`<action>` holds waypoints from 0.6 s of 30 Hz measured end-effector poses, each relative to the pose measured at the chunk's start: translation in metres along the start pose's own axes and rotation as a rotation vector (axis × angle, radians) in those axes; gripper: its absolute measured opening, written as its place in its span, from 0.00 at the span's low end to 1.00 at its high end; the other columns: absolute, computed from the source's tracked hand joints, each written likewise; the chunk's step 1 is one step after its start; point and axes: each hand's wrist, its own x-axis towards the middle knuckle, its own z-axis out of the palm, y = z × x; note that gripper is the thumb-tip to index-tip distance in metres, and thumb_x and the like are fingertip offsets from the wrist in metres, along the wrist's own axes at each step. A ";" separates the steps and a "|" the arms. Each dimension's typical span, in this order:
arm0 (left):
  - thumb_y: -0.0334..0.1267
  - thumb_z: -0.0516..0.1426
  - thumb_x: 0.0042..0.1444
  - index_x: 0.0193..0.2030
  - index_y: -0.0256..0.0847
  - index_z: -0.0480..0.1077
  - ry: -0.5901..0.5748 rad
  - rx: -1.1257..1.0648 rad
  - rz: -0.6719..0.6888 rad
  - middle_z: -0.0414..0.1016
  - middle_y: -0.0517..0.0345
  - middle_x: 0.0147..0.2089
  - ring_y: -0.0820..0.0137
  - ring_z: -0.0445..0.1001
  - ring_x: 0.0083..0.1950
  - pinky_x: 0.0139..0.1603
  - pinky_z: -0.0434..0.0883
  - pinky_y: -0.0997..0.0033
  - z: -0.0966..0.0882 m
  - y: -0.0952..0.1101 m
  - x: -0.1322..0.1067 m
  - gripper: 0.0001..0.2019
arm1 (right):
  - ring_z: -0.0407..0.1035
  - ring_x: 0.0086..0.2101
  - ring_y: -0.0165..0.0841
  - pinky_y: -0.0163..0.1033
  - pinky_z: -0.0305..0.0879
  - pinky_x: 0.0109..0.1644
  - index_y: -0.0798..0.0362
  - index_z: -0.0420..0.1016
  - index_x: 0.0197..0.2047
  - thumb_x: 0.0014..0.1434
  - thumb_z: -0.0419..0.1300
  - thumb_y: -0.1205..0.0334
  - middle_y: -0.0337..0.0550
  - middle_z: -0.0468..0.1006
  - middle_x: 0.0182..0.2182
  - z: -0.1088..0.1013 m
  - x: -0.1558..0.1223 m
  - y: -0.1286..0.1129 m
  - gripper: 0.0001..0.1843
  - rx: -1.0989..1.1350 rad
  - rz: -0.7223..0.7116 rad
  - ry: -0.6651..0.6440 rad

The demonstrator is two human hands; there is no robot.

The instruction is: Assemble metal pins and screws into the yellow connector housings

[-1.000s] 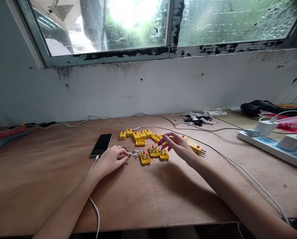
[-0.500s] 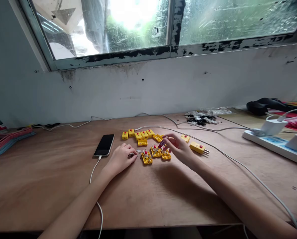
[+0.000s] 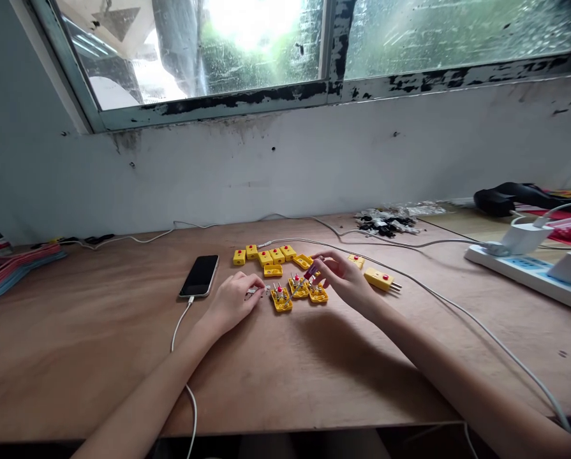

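Three open yellow plug housings sit close together on the table, with red buttons and metal pins showing inside. Nearest my left hand is the left open housing (image 3: 282, 299); the middle open housing (image 3: 298, 286) and the right open housing (image 3: 318, 293) lie beside it. My right hand (image 3: 335, 271) grips a small screwdriver (image 3: 311, 270) by its dark red handle, and its thin shaft slants down-left toward the left housing. Resting on the table, my left hand (image 3: 237, 296) has its fingers curled together near small metal pieces (image 3: 266, 290); what is between its fingertips is too small to name.
Several closed yellow housings (image 3: 265, 258) and an empty yellow cover (image 3: 272, 271) lie behind. A yellow plug (image 3: 382, 280) lies to the right. The phone (image 3: 200, 276) has a white cable. A power strip (image 3: 515, 271) and a black-and-white parts pile (image 3: 386, 223) lie further right.
The left fingers have shifted slightly over the small metal pieces. My right hand keeps the screwdriver in nearly the same place. The whole view has moved a little.
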 end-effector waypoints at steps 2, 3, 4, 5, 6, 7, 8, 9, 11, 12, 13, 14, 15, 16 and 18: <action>0.35 0.54 0.58 0.37 0.42 0.71 0.041 -0.033 0.039 0.74 0.58 0.36 0.68 0.73 0.37 0.39 0.69 0.68 -0.001 0.006 -0.002 0.05 | 0.71 0.26 0.29 0.34 0.66 0.28 0.53 0.65 0.40 0.57 0.55 0.45 0.43 0.78 0.29 0.000 0.001 0.000 0.19 0.003 -0.001 0.009; 0.35 0.54 0.59 0.39 0.42 0.71 0.056 -0.050 0.073 0.75 0.58 0.35 0.68 0.73 0.37 0.39 0.70 0.69 0.000 0.009 -0.003 0.05 | 0.71 0.26 0.29 0.34 0.66 0.28 0.53 0.65 0.39 0.57 0.56 0.45 0.43 0.78 0.29 -0.001 0.001 0.000 0.19 0.003 -0.003 0.020; 0.34 0.54 0.59 0.41 0.42 0.71 0.071 -0.060 0.113 0.75 0.58 0.35 0.68 0.74 0.37 0.39 0.70 0.69 0.001 0.013 -0.003 0.06 | 0.71 0.26 0.29 0.34 0.66 0.28 0.53 0.65 0.39 0.57 0.56 0.45 0.43 0.78 0.28 -0.001 0.001 0.000 0.19 0.005 -0.007 0.033; 0.34 0.54 0.59 0.42 0.42 0.71 0.089 -0.058 0.158 0.76 0.59 0.34 0.69 0.74 0.37 0.39 0.70 0.69 0.003 0.015 -0.004 0.07 | 0.72 0.26 0.30 0.34 0.66 0.27 0.53 0.65 0.39 0.56 0.56 0.45 0.42 0.78 0.28 -0.002 0.001 -0.001 0.19 0.008 -0.014 0.048; 0.34 0.53 0.59 0.43 0.42 0.71 0.111 -0.043 0.207 0.76 0.59 0.34 0.69 0.74 0.36 0.38 0.70 0.69 0.005 0.017 -0.004 0.08 | 0.72 0.26 0.30 0.34 0.66 0.27 0.53 0.65 0.38 0.56 0.56 0.44 0.42 0.78 0.27 -0.003 0.002 -0.002 0.19 0.011 -0.021 0.064; 0.34 0.53 0.59 0.43 0.42 0.71 0.133 -0.016 0.261 0.77 0.58 0.34 0.69 0.74 0.35 0.38 0.71 0.69 0.008 0.019 -0.003 0.08 | 0.72 0.26 0.30 0.34 0.66 0.27 0.53 0.66 0.38 0.56 0.56 0.44 0.42 0.77 0.27 -0.003 0.002 -0.003 0.19 0.011 -0.027 0.080; 0.33 0.53 0.60 0.43 0.41 0.72 0.153 0.020 0.319 0.77 0.58 0.33 0.69 0.74 0.34 0.37 0.71 0.69 0.011 0.019 -0.003 0.08 | 0.72 0.26 0.31 0.34 0.66 0.27 0.52 0.66 0.37 0.56 0.56 0.44 0.42 0.77 0.27 -0.004 0.002 -0.003 0.19 0.008 -0.032 0.096; 0.33 0.52 0.60 0.43 0.40 0.72 0.169 0.056 0.377 0.77 0.57 0.32 0.69 0.74 0.32 0.36 0.71 0.69 0.015 0.019 -0.002 0.09 | 0.72 0.26 0.31 0.35 0.66 0.27 0.52 0.66 0.37 0.56 0.56 0.44 0.42 0.78 0.27 -0.004 0.002 -0.004 0.19 0.000 -0.038 0.108; 0.32 0.52 0.60 0.41 0.39 0.72 0.179 0.105 0.464 0.77 0.57 0.31 0.69 0.74 0.31 0.34 0.71 0.70 0.021 0.019 -0.001 0.09 | 0.73 0.27 0.32 0.35 0.67 0.28 0.52 0.66 0.37 0.56 0.56 0.44 0.42 0.78 0.27 -0.005 0.002 -0.005 0.18 -0.028 -0.055 0.113; 0.32 0.52 0.60 0.41 0.39 0.73 0.178 0.115 0.483 0.77 0.57 0.31 0.69 0.74 0.30 0.33 0.71 0.70 0.023 0.018 -0.001 0.08 | 0.73 0.28 0.32 0.36 0.67 0.28 0.52 0.66 0.38 0.56 0.56 0.44 0.43 0.78 0.27 -0.005 0.002 -0.005 0.18 -0.044 -0.063 0.107; 0.32 0.52 0.59 0.40 0.39 0.73 0.176 0.115 0.485 0.77 0.57 0.30 0.69 0.74 0.30 0.33 0.71 0.71 0.024 0.018 -0.001 0.08 | 0.73 0.28 0.32 0.36 0.67 0.28 0.52 0.66 0.38 0.57 0.56 0.44 0.43 0.78 0.27 -0.004 0.002 -0.005 0.19 -0.061 -0.068 0.097; 0.32 0.53 0.59 0.40 0.39 0.73 0.170 0.106 0.469 0.77 0.57 0.30 0.69 0.74 0.31 0.33 0.71 0.71 0.025 0.018 -0.001 0.08 | 0.73 0.28 0.33 0.36 0.67 0.29 0.52 0.66 0.38 0.57 0.55 0.44 0.43 0.78 0.27 -0.004 0.001 -0.005 0.19 -0.076 -0.068 0.085; 0.33 0.53 0.59 0.41 0.40 0.73 0.162 0.087 0.439 0.77 0.57 0.30 0.70 0.74 0.31 0.33 0.72 0.71 0.026 0.018 -0.002 0.08 | 0.72 0.27 0.33 0.37 0.67 0.29 0.53 0.66 0.38 0.57 0.55 0.44 0.44 0.78 0.28 -0.003 0.001 -0.005 0.19 -0.087 -0.063 0.074; 0.33 0.54 0.58 0.41 0.41 0.73 0.153 0.060 0.402 0.77 0.58 0.30 0.70 0.74 0.31 0.34 0.72 0.72 0.026 0.018 -0.002 0.08 | 0.72 0.27 0.32 0.37 0.67 0.28 0.53 0.66 0.39 0.56 0.55 0.43 0.44 0.78 0.28 -0.002 0.000 -0.005 0.20 -0.093 -0.056 0.066; 0.34 0.56 0.57 0.41 0.42 0.73 0.141 0.004 0.339 0.77 0.59 0.30 0.70 0.75 0.32 0.34 0.72 0.72 0.025 0.018 -0.003 0.07 | 0.72 0.27 0.32 0.37 0.68 0.28 0.53 0.65 0.39 0.56 0.55 0.43 0.45 0.78 0.29 -0.001 -0.001 -0.005 0.20 -0.097 -0.043 0.054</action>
